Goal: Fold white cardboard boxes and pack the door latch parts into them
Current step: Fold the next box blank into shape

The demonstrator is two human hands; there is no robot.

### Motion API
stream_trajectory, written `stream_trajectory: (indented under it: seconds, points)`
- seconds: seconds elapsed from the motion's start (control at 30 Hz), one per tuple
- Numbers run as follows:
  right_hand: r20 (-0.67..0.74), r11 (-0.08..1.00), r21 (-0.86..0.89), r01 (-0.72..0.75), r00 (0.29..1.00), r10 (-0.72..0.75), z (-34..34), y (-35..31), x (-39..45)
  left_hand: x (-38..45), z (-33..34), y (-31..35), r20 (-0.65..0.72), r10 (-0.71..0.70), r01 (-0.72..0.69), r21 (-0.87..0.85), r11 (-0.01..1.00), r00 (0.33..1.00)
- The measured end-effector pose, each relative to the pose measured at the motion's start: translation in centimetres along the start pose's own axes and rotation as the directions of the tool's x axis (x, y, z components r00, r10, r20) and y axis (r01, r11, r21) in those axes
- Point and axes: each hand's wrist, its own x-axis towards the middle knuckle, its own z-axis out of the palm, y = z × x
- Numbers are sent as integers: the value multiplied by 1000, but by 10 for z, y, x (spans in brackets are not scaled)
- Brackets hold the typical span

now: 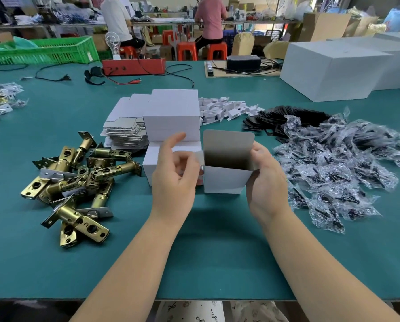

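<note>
Two hands frame the box (pixel 224 177) at centre frame: right hand (pixel 264 180) grasps its side to steady it, left hand (pixel 173 180) (fingers loosely curled, holding nothing) nears latches (pixel 73 180) lower left.

Was in small assembly and packing workshop. Sat at my big bench with green mat (pixel 194 263). On it, left of mat centre: heap of brass latch bolts (pixel 78 180). Behind centre: stack of flat white cartons (pixel 129 126). Right: pile of bagged black parts (pixel 338 163). Far right corner: large white boxes (pixel 333 68). Far left corner: green plastic crate (pixel 55 51). Beyond bench: two workers on red stools (pixel 187 51) at cluttered table; brown cartons (pixel 324 26) stacked by wall.
</note>
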Motion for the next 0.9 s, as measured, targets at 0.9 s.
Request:
stream_trajectory:
  seconds: [0.9]
  points:
    - [42,862,-436,257,963,-266,1,-13,-11,-11,4,2,60,71,-78,124,989,996]
